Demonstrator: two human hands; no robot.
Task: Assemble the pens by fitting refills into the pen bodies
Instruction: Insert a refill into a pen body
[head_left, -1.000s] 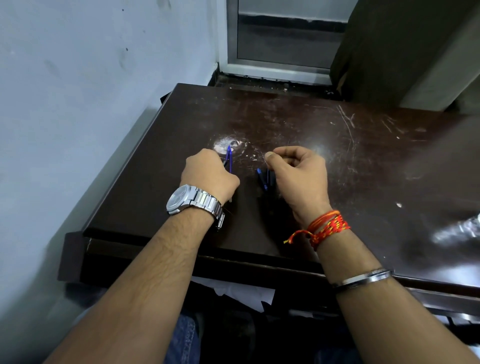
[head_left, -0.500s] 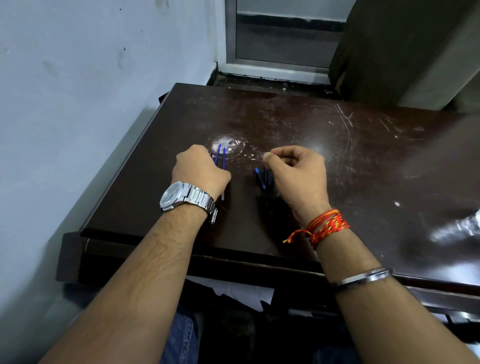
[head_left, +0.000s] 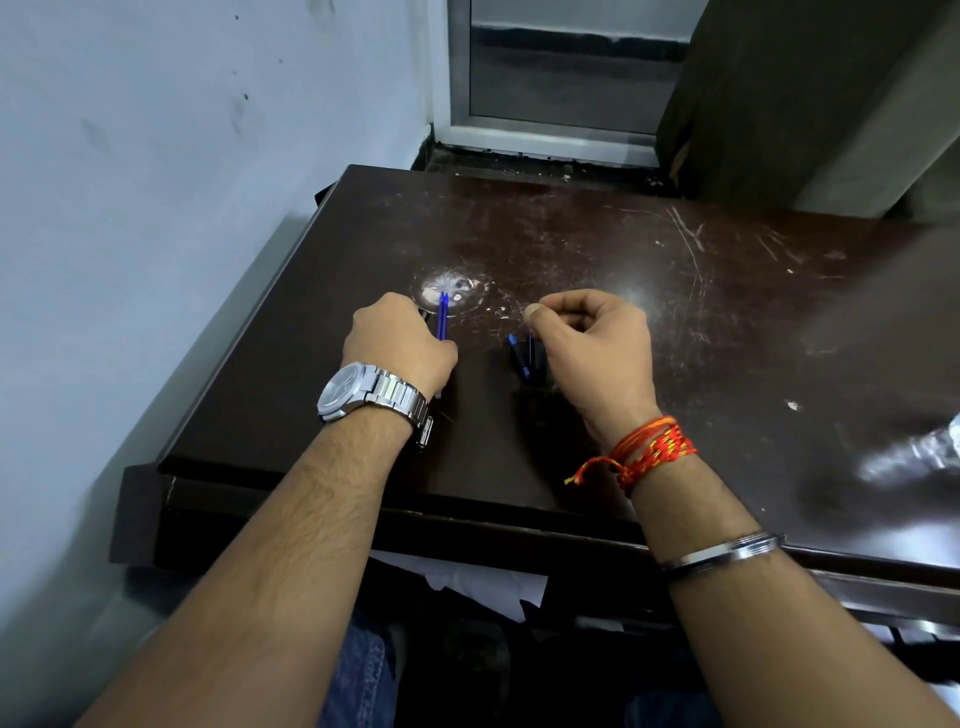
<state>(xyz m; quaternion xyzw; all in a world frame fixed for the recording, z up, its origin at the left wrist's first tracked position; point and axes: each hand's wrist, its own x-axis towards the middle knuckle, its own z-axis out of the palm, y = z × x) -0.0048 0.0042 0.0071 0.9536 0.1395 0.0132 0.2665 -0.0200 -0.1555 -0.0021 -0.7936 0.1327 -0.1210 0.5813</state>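
Note:
Thin blue refills (head_left: 443, 317) lie on the dark wooden table (head_left: 727, 322), their far ends sticking out past my left hand (head_left: 397, 340). That hand rests fisted over them, knuckles down; whether it grips them is hidden. Dark pen bodies with blue ends (head_left: 524, 356) lie just left of my right hand (head_left: 597, 340). The right hand hovers over them with thumb and forefinger pinched together; I cannot make out anything between the fingertips.
A pale wall runs along the table's left side. A window frame (head_left: 545, 130) and a dark curtain (head_left: 779, 93) stand behind the far edge. White papers (head_left: 467, 582) show under the near table edge. A bright reflection glares at the right.
My left hand slid left from near the pen bodies and has now edged back slightly, with the refills shifting beside it. The right hand has stayed nearly still.

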